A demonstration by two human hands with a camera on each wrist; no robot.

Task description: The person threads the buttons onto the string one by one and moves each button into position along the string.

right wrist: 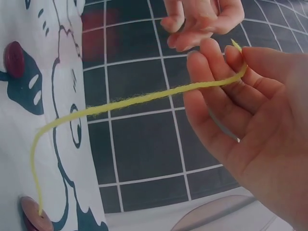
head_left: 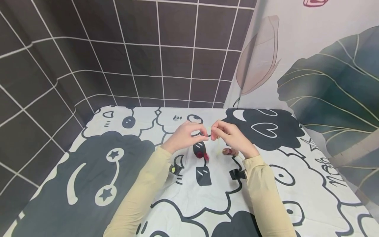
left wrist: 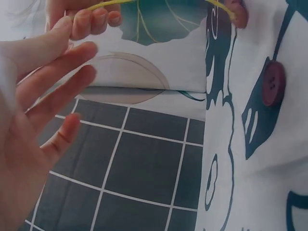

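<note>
While right hand (head_left: 234,136) pinches yellow string (right wrist: 139,100), left hand (head_left: 185,135) hold unclear; red button (left wrist: 273,83) on cloth (head_left: 251,200) near brown buttons (head_left: 230,151).

The yellow yarn (right wrist: 144,98) I hold is soft and matt, with loose fibres fuzzing along its length. The brown buttons (right wrist: 32,220) are hard and smooth-faced; I cannot tell whether they are wood or plastic. The dark red button (left wrist: 274,83) looks like smooth plastic with a dull finish, while the second red piece (right wrist: 98,36) is too blurred for me to judge its surface. Under them lies printed cloth (head_left: 189,194), matt and lightly wrinkled. My beige sleeves (head_left: 145,184) are matt fabric, creased near the wrists. The dark gridded hanging (head_left: 174,59) is matt cloth in shallow folds; the leaf-printed hanging (head_left: 296,33) looks smoother.
</note>
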